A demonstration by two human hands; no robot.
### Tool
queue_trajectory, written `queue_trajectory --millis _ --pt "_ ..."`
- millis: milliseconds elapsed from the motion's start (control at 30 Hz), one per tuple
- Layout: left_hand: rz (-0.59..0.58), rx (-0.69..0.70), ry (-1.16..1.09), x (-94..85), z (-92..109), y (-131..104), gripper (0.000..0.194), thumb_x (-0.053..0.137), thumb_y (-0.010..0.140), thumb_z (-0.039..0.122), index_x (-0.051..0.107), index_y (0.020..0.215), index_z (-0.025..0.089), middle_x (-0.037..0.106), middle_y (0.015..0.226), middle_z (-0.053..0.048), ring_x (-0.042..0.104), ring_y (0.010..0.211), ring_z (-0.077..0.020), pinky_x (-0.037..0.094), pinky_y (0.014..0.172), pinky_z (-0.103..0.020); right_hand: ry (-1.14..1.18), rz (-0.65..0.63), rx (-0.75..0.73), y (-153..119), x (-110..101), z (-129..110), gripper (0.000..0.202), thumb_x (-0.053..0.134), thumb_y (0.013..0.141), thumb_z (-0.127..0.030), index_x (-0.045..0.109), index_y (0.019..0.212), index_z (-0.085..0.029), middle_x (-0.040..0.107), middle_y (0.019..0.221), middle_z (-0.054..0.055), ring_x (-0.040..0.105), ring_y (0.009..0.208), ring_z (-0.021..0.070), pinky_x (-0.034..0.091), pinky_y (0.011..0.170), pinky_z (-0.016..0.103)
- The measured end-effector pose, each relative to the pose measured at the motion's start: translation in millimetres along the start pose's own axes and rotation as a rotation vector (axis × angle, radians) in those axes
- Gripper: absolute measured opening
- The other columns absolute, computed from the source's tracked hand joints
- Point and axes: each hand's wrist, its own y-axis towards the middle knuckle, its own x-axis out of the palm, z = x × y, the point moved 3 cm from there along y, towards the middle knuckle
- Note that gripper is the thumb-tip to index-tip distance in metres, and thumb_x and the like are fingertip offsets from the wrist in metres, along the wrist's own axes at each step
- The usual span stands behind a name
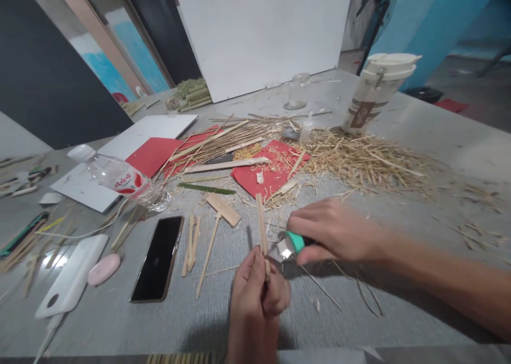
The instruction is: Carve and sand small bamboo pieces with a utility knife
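Observation:
My left hand [255,289], near the bottom middle, is closed round the lower end of a thin wooden strip [261,220] that points up and away. From the right, my right hand [327,231] is wrapped round a utility knife [294,241] with a green and black handle and a metal head. The knife's tip meets the strip just above my left fingers; the exact contact is hard to see. Left of the strip lie a flat wooden piece [224,209] with a thin stick [208,255] against it, and short strips [192,244].
A phone [157,260], a white power bank [72,276], a pink case [104,270] and a plastic bottle [120,179] lie left. Farther back are red paper [271,178], long sticks [223,140] and straw shavings [359,159]. A tall cup [373,95] stands back right.

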Motion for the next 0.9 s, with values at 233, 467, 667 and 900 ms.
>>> queue_trajectory --millis 233,467,667,900 --pt "-0.064 -0.083 -0.075 15.2 -2.5 -8.0 0.044 0.075 0.098 0.052 0.049 0.079 0.021 0.016 0.045 0.016 0.006 0.039 -0.0031 0.018 0.042 -0.017 -0.158 0.115 -0.069 1.9 -1.8 -8.0 0.065 0.027 0.109 -0.074 0.05 0.081 -0.021 0.054 0.069 -0.001 0.043 0.059 0.0123 0.026 0.059 0.031" --pt "-0.101 -0.398 0.242 24.9 -3.6 -29.1 0.06 0.079 0.085 0.071 0.046 0.073 0.022 0.033 0.051 0.01 0.023 0.044 -0.004 0.016 0.044 -0.022 -0.133 0.537 0.702 -19.6 -45.7 57.8 0.061 0.036 0.11 -0.07 0.044 0.073 -0.023 0.045 0.06 -0.001 0.04 0.054 0.0136 0.028 0.054 0.03" --pt "0.089 -0.216 0.654 14.6 41.8 -6.3 0.039 0.081 0.089 0.05 0.07 0.077 0.015 0.032 0.054 0.009 0.016 0.05 -0.0049 0.011 0.048 -0.023 0.734 0.279 0.619 -10.8 -11.9 46.7 0.053 0.047 0.104 -0.073 0.057 0.096 -0.021 0.048 0.066 -0.004 0.04 0.051 0.0108 0.034 0.046 0.026" --pt "0.269 0.134 0.635 15.0 63.1 -3.3 0.029 0.076 0.094 0.045 0.075 0.106 0.018 0.047 0.05 0.008 0.039 0.046 -0.0083 0.029 0.048 -0.02 0.83 0.146 0.517 -3.0 -4.9 13.6 0.031 0.078 0.093 -0.045 0.066 0.087 -0.018 0.062 0.07 -0.002 0.053 0.058 0.0092 0.04 0.052 0.022"
